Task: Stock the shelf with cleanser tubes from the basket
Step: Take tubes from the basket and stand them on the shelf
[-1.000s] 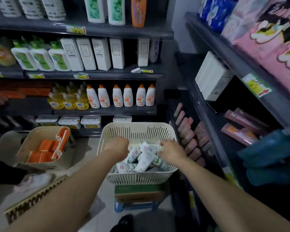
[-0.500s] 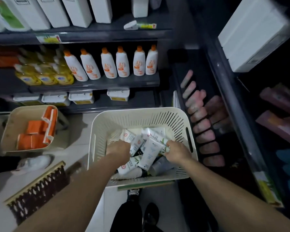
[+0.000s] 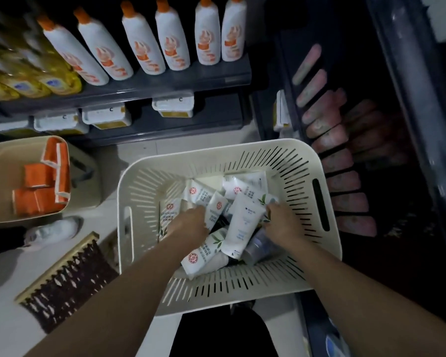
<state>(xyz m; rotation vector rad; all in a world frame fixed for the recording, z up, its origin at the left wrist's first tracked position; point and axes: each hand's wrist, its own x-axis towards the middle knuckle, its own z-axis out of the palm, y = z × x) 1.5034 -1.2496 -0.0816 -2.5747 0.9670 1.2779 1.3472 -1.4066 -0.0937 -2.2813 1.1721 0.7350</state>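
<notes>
A cream slotted basket [image 3: 216, 154] sits below me with several white cleanser tubes [image 3: 200, 194] piled inside. My left hand [image 3: 188, 224] reaches into the pile's left side, its fingers curled down around a tube with a red seal. At the pile's right my right hand [image 3: 281, 222] curls its fingers over the top of a tube printed with green leaves [image 3: 265, 199]. A larger plain white tube [image 3: 242, 222] lies between the two hands. To the right, a dark low shelf [image 3: 289, 81] carries rows of pink tubes [image 3: 327, 140] lying flat.
A beige bin [image 3: 0, 155] with orange boxes [image 3: 36, 176] stands on the floor at left. Behind it, shelves hold white bottles with orange caps [image 3: 144, 42], yellow bottles [image 3: 23, 81] and white tubs [image 3: 106, 117]. A brown woven basket [image 3: 62, 287] and someone's white shoe [image 3: 52, 230] lie near left.
The view has tipped down and closer to the basket. Both hands have gone from the basket's near rim down into the pile of tubes.
</notes>
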